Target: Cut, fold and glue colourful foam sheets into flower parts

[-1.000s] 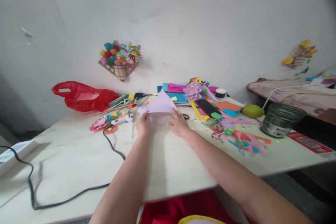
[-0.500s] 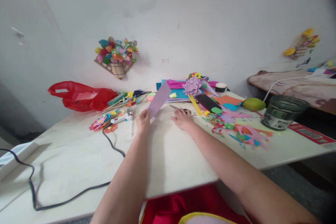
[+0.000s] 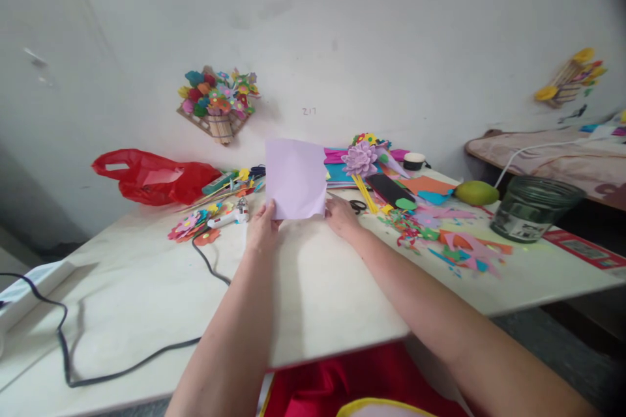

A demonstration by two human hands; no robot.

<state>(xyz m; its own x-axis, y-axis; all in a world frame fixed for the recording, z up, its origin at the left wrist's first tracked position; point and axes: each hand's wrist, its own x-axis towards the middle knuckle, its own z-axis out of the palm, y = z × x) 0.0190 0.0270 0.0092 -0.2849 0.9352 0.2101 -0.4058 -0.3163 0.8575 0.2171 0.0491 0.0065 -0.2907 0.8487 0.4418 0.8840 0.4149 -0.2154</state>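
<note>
A lilac sheet [image 3: 296, 176], roughly square, stands upright facing me above the table. My left hand [image 3: 263, 227] is closed on its lower left corner, thumb in front. At the lower right edge, my right hand [image 3: 342, 216] is closed on the sheet, with some fingertips hidden behind it. Scissors with black handles [image 3: 358, 206] lie on the table just beyond my right hand; their blades are mostly hidden by the hand and sheet.
Left of the sheet are a white glue gun [image 3: 229, 216], paper flowers [image 3: 188, 227] and a red plastic bag [image 3: 154, 179]. To the right lie a phone [image 3: 390, 190], a purple flower [image 3: 360, 158], colourful scraps [image 3: 464, 251], a green fruit [image 3: 476, 193] and a glass jar [image 3: 531, 208]. A black cord [image 3: 132, 368] crosses the left side.
The lilac sheet has turned from slanted and edge-on to facing me. My right hand has left the scissors on the table and taken the sheet's right edge.
</note>
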